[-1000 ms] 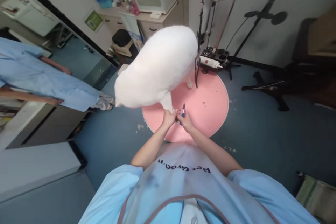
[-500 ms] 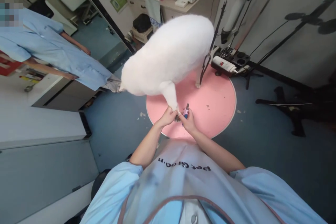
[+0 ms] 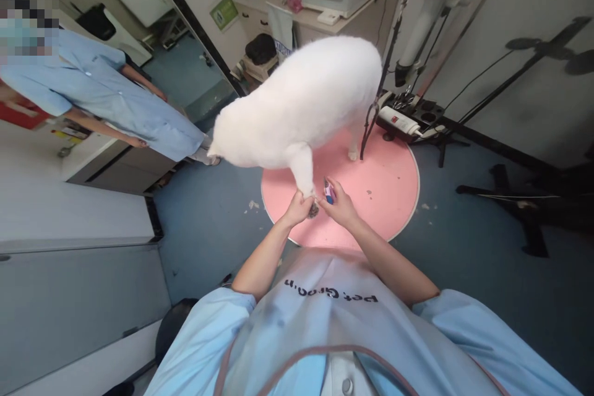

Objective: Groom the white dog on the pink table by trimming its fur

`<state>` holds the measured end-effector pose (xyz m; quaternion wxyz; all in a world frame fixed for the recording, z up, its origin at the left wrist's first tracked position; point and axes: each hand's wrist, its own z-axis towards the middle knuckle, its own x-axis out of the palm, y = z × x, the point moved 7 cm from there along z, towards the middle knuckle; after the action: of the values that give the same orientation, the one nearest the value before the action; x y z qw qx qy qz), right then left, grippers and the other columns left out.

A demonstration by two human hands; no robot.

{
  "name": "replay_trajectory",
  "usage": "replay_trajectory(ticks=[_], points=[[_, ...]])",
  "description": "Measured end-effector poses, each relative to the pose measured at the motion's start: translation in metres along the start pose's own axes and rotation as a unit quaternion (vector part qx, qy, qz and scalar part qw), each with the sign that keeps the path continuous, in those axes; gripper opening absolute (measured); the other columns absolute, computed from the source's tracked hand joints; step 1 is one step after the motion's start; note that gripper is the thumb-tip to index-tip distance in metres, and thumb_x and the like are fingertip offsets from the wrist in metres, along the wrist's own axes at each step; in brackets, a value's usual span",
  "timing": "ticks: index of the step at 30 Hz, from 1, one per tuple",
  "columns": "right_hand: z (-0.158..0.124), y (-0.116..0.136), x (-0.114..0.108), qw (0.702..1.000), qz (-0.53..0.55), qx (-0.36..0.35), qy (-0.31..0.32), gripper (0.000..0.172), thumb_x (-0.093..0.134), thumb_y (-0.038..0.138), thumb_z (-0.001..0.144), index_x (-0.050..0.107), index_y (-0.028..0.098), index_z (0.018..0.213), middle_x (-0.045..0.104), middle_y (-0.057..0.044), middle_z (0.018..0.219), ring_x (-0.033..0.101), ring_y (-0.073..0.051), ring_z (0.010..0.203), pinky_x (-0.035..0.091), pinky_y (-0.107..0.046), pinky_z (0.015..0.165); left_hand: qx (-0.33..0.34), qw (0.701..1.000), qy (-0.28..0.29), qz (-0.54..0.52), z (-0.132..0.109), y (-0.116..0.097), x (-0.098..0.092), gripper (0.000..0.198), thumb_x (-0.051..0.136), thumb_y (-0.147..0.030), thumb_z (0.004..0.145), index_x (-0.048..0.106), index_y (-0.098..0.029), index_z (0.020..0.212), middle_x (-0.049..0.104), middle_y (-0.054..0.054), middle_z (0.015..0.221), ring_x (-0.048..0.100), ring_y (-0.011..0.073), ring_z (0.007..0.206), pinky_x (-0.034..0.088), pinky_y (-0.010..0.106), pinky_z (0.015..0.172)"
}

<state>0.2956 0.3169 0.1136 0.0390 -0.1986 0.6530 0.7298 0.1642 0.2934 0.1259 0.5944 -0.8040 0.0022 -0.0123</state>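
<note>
A white, close-trimmed dog (image 3: 301,99) stands on a round pink table (image 3: 390,185), its head turned toward the left. My left hand (image 3: 297,208) is closed around the lower part of its raised front leg (image 3: 302,167). The dark pads of the paw (image 3: 314,211) show between my hands. My right hand (image 3: 342,205) grips a small nail clipper (image 3: 329,192) with blue and pink handles, its metal tip pointing away from me. My right fingertips are close beside the paw; whether they touch it I cannot tell.
A black strap (image 3: 371,117) hangs beside the dog's rear. At the right stand a black tool holder with a white bottle (image 3: 398,119) and a black stand (image 3: 520,210). Another person in a blue gown (image 3: 125,99) is at the left. Fur tufts (image 3: 253,205) lie on the floor.
My right hand has turned and moved slightly right, with the clipper tilting to the left. More of the paw pads shows now. The view has shifted a little.
</note>
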Motion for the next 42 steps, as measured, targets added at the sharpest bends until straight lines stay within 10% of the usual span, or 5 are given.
replay_trajectory(ticks=[9,42], points=[[-0.027,0.025,-0.013,0.908,-0.377,-0.165,0.080,0.047,0.052,0.027,0.089,0.055,0.023,0.135,0.064,-0.011,0.103,0.053,-0.022,0.083,0.033,-0.035,0.075,-0.006,1.000,-0.001,-0.019,-0.006,-0.007,0.005,0.022,0.057,-0.031,0.074,0.038,-0.021,0.080,0.046,-0.009,0.047,0.044,0.0084,0.037,0.035,0.021,0.040],[-0.023,0.041,-0.018,0.880,-0.434,-0.109,0.158,0.049,0.050,0.028,0.089,0.051,0.026,0.139,0.069,-0.009,0.099,0.060,-0.021,0.080,0.034,-0.030,0.066,-0.001,1.000,-0.004,-0.003,-0.012,-0.007,0.002,0.017,0.050,-0.022,0.074,0.036,-0.022,0.085,0.046,-0.010,0.047,0.046,0.0094,0.037,0.037,0.020,0.039]])
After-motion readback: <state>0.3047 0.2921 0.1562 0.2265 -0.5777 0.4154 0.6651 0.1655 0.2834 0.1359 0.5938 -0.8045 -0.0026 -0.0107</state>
